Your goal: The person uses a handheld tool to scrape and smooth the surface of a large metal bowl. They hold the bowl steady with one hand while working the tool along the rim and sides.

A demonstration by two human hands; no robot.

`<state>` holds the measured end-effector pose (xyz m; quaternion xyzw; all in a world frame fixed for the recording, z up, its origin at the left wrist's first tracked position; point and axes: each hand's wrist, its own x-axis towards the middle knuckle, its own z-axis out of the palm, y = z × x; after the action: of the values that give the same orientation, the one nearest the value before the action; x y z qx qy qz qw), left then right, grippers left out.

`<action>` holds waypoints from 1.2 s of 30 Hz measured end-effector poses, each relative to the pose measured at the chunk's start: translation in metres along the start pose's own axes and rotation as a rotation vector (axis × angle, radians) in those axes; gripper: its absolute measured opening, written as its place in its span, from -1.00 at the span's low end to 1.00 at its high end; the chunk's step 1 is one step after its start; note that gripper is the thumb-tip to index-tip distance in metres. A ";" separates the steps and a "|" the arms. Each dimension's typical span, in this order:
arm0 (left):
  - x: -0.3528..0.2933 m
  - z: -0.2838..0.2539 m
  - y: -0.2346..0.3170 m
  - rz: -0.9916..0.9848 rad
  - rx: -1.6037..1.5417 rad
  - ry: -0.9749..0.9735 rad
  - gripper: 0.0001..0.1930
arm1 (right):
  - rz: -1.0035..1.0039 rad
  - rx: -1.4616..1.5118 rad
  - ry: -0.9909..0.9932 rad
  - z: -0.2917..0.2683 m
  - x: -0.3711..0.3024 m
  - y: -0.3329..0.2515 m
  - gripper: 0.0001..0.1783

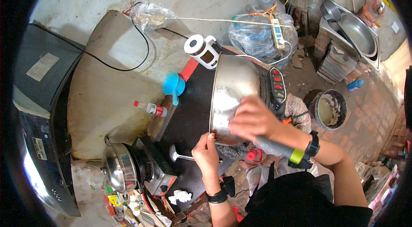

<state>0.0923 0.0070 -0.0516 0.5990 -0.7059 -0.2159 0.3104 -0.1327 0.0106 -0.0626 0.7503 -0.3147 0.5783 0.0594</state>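
Note:
A big shiny steel bowl [234, 94] is tipped on its side over the black counter, its rounded outside toward me. My left hand [206, 154] is closed on its lower rim, thumb on the outer face. Across the bowl's outer wall lies my right hand [253, 119], its fingers smeared by motion; anything under them is hidden. Beside my right forearm is a dark grey tube with a lime-green band [297, 156]. A dark panel with red switches [278, 84] sits right of the bowl. A ladle [175, 153] lies left of my left hand.
Behind the bowl stands a white-framed glass jug [201, 50]. To the left are a blue dipper [173, 86], a red-capped bottle [155, 109] and a lidded steel pot [120, 169] on a stove. A bucket [329, 109] stands on the brick floor; a sink [360, 36] is at far right.

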 end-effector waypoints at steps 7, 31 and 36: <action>0.005 0.002 -0.004 0.066 -0.019 0.011 -0.77 | 0.534 -0.110 0.088 -0.015 0.003 0.011 -0.86; 0.009 0.002 0.001 0.017 0.028 0.013 -0.77 | -0.052 -0.087 -0.120 -0.001 -0.013 0.000 -0.76; 0.010 0.001 0.004 0.045 0.023 0.023 -0.76 | 0.280 -0.079 0.006 -0.001 -0.010 -0.005 -0.80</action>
<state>0.0882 -0.0018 -0.0476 0.5892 -0.7178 -0.1937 0.3164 -0.1320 0.0193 -0.0695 0.6942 -0.4388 0.5705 0.0086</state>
